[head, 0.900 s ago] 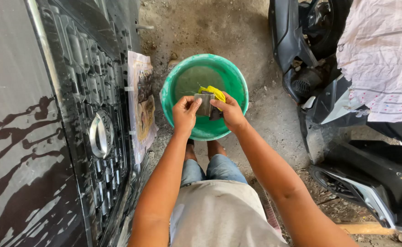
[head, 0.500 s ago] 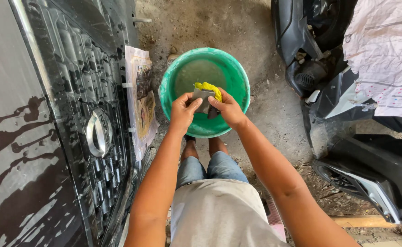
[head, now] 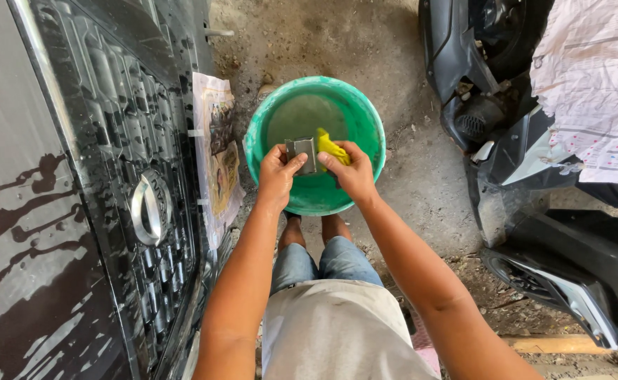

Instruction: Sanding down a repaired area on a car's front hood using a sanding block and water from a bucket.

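Both hands pinch one soft, wet pad over the green bucket (head: 263, 123): left hand (head: 277, 176) on the grey sponge (head: 302, 153), right hand (head: 352, 172) on its limp yellow cloth (head: 331, 146); light, probably slippery, best gripped at the edges.

The bucket (head: 314, 144) sits on the ground just ahead of your feet. Over its near rim, your left hand (head: 278, 176) and right hand (head: 351, 172) meet on a sponge (head: 302, 155), with a cloth (head: 331, 146) beside it. Left of the bucket stands the car's grille (head: 122, 162); right of it, well apart, the scooter (head: 534, 176).
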